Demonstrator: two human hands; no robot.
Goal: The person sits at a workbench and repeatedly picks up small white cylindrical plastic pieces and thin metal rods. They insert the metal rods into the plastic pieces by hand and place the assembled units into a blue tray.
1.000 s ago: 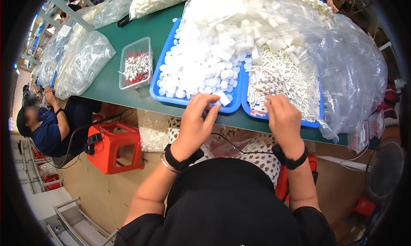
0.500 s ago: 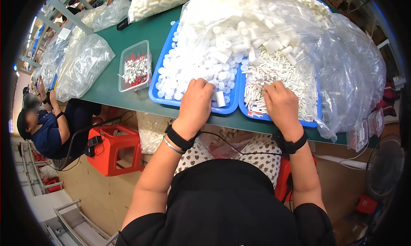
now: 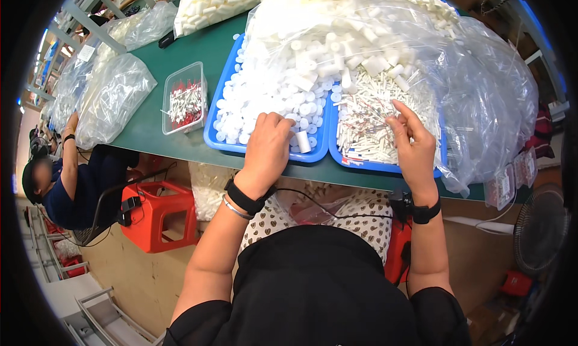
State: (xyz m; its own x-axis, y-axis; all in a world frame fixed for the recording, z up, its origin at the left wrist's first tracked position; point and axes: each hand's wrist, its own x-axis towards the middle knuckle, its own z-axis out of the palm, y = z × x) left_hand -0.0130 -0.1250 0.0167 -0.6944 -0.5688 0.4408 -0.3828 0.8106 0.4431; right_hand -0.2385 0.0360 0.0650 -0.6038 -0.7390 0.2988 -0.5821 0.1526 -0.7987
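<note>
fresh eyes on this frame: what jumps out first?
The heaps of white plastic parts: round caps fill the left blue tray and thin white sticks the right blue tray, with big clear bags of more parts piled behind them. The left hand rests on the caps beside a small white tube, while the right hand picks among the sticks. Further left on the green table stands a clear box of red-and-white pieces.

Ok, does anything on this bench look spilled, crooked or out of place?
Mostly orderly. One white tube lies on its side among the flat round caps in the left blue tray, beside the left hand, unlike its neighbours. A few caps sit loose on the green table beyond that tray. The right hand is over the stick parts.
</note>
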